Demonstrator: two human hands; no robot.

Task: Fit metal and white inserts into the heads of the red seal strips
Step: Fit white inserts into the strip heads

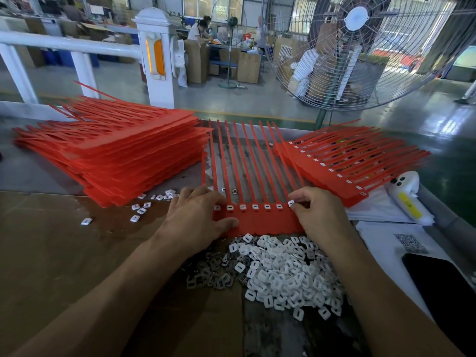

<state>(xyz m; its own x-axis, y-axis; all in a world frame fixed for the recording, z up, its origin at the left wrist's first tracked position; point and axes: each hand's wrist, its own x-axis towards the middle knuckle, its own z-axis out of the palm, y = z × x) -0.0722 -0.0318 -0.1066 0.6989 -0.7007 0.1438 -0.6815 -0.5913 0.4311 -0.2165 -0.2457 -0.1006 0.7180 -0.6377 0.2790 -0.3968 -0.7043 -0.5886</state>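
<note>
Lying flat on the table [38,173] in front of the person, the red strip set [257,222] has its joined heads nearest the body and its tails pointing straight away toward the fan [360,47]; the long axis of each strip runs near to far. White inserts sit in the row of heads (seven show between the hands). The left hand [198,215] rests on the left end of the head band, fingers extended and thumb pressed flat on the red plastic. The right hand [316,210] has its fingers curled, pinching one white insert [291,202] at the rightmost head. Just in front of the band lie a pile of white inserts [288,274] and, touching it on the left, a smaller pile of metal inserts [208,274]. A tall stack of red strips [116,155] stands to the left; a lower stack with inserts fitted [347,163] lies to the right.
</note>
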